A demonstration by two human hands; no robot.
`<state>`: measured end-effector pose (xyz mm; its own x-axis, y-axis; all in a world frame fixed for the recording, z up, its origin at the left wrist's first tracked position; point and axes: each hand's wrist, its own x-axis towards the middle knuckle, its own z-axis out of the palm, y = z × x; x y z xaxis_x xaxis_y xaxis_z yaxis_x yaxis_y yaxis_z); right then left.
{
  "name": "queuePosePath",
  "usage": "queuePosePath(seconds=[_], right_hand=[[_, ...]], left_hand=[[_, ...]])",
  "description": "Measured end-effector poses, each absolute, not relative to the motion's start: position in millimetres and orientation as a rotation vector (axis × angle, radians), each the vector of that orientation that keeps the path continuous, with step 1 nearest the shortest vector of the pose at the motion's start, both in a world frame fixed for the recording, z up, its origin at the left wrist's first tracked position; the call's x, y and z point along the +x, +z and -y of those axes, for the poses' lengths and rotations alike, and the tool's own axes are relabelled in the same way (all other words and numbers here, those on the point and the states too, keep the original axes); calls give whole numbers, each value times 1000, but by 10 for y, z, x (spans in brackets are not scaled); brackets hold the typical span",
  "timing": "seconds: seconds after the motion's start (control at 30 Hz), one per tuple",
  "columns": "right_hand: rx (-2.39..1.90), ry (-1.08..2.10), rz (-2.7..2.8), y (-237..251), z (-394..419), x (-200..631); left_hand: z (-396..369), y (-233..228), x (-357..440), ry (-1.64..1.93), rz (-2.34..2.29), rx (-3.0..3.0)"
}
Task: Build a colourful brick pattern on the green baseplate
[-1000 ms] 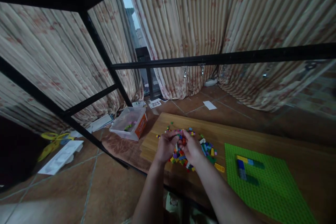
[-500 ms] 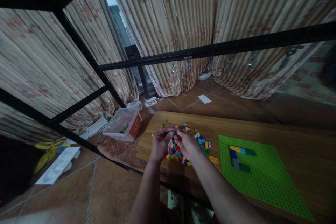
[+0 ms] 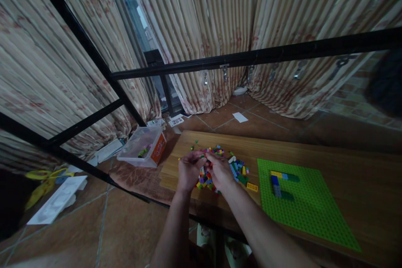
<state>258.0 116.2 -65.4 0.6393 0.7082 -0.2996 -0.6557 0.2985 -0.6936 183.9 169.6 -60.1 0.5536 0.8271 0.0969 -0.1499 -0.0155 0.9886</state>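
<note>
Now, both hands were brought together over the heap of small multicoloured plastic bricks point(image 3: 220, 167) on the pale wooden tabletop point(image 3: 314, 150). The left hand point(image 3: 187, 170) and the right hand point(image 3: 220, 171) were curled inward, fingertips point(image 3: 205, 158) nearly touching, and something small seemed to be pinched between them, though which brick could not be told. Most of the heap was spread just beyond and beneath the fingers, with a single yellow brick point(image 3: 252, 186) left just right of the right hand. Well to the right of the fingers, a flat green studded baseplate point(image 3: 314, 205) was seen with only a short C-shaped run of yellow, blue and dark green bricks point(image 3: 281, 183) laid on it. By the look of it, very little had been built; most bricks were still loose, most of the plate still bare.
</note>
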Motion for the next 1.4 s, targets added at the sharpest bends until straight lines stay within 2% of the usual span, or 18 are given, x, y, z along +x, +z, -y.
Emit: queuePosePath(seconds=[0.5,0.7,0.93,1.4], right_hand=[[-955,893,-40,-677,-1217,2556],[-1020,947,-18,-707,-1058,2840],[-1302,716,80,-959,-839,3284],[-1684,420,534,-1195,-921,3318]], left_hand=[[-1692,-711,1892,946,-673,1260],[-1898,-817,1799,826,-1009,1555],[-2126,-915,1648,706,-1207,1843],[-2123,-869,1732,499,-1312,2143]])
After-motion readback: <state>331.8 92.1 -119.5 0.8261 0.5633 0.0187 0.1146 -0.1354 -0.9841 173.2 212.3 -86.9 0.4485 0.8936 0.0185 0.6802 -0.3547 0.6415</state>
